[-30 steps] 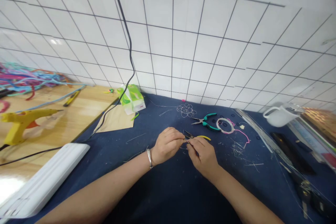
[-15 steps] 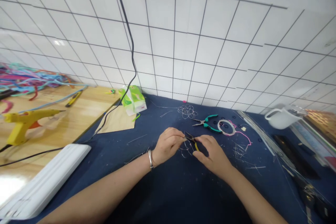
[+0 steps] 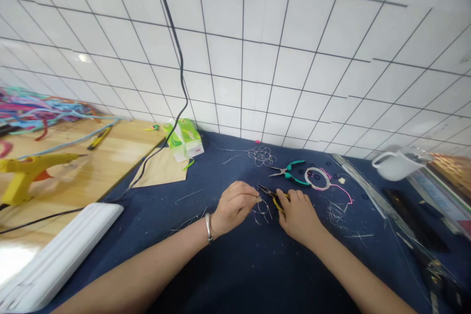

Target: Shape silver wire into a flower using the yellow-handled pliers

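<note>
My left hand (image 3: pixel 235 206), with a silver bangle at the wrist, pinches a piece of thin looped wire (image 3: pixel 262 213) whose bends hang below the fingertips. My right hand (image 3: pixel 300 213) is closed on yellow-handled pliers (image 3: pixel 273 194); their dark jaws point left, just past the left fingertips. Whether the jaws touch the wire I cannot tell. Behind the hands lies a flower shape of bent wire (image 3: pixel 262 156). Teal-handled pliers (image 3: pixel 290 172) rest to its right, beside a pale ring (image 3: pixel 317 179) with a pink cord.
Wire offcuts (image 3: pixel 335 212) are strewn over the dark blue mat (image 3: pixel 235 265). A tissue pack (image 3: pixel 185 140) sits by the tiled wall. On the left are a yellow glue gun (image 3: pixel 33 171) and a white power strip (image 3: pixel 62 255). A white mug (image 3: pixel 395 164) stands at right.
My right hand and the yellow-handled pliers have moved slightly right, away from my left fingertips, and the hand has turned palm down. My left hand stays almost in place with the wire.
</note>
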`<state>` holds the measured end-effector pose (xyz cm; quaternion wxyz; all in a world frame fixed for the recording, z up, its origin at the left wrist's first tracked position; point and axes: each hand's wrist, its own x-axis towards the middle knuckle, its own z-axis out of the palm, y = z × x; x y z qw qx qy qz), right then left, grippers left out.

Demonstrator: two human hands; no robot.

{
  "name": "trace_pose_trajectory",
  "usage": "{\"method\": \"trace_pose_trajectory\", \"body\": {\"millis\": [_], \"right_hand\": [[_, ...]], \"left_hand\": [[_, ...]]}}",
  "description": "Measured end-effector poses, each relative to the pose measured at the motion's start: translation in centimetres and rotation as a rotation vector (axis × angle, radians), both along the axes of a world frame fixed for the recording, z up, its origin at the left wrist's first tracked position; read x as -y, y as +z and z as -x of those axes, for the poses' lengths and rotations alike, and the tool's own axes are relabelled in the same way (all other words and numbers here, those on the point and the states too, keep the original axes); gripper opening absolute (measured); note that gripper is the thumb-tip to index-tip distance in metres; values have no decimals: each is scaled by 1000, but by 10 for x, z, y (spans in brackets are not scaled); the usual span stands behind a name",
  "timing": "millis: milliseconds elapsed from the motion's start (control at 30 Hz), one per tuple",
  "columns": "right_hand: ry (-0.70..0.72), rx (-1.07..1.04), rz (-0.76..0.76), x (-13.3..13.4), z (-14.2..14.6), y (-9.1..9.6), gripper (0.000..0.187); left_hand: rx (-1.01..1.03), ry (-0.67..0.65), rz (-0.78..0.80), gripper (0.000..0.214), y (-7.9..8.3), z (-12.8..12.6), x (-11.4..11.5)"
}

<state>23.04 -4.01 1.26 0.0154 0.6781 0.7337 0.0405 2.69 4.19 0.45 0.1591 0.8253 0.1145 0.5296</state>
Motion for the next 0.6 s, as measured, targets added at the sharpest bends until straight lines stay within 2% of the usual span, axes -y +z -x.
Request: {"method": "trace_pose_trajectory", "body": {"millis": [233,433,600], "right_hand": [[-101,60,90,-25,20,-1,48],[-148,82,74,-37,27,-4,46],[-131,59,52,-41,28,-4,43]], "left_hand": [[-2,6,-4,16,0,-1,0],[-19,-10,-7,19,-2,-1,0],[-20,-15,-6,22,-4,0,-1]]}}
